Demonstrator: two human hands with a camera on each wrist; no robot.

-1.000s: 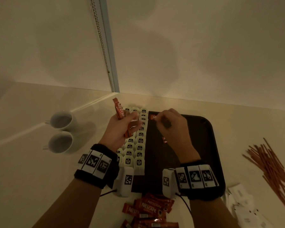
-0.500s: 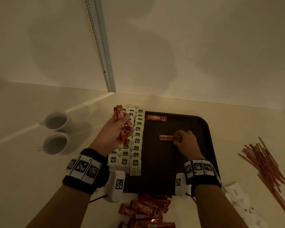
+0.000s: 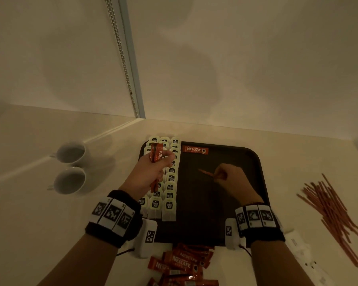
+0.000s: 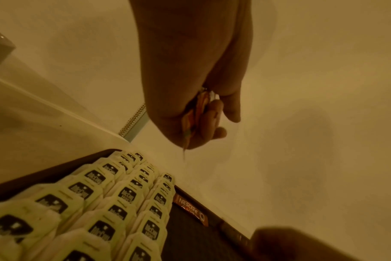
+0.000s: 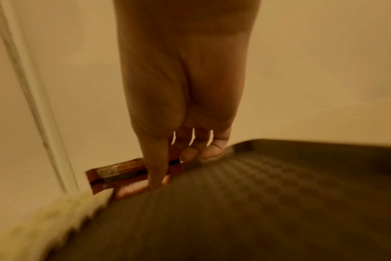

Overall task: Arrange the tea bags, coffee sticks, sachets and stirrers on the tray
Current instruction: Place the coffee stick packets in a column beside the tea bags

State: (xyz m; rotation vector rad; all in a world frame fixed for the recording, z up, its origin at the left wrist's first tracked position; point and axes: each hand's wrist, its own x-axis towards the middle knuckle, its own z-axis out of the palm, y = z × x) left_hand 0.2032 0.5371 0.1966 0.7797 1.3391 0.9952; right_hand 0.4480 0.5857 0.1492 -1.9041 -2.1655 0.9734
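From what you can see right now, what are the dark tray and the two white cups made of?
The dark rectangular tray looks like matte moulded plastic: rounded corners, raised rim, and a pebbled non-slip floor in the right wrist view. The two white cups look like glazed ceramic, smooth and faintly glossy; that is a guess.

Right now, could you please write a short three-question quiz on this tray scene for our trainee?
1. True or false: the left hand holds coffee sticks above the tea bags.
2. What does the right hand pinch? A) a stirrer from the pile B) a coffee stick C) a tea bag
3. How many coffee sticks lie flat by the far rim of the tray?

Key: 1 true; 2 B; 3 one.
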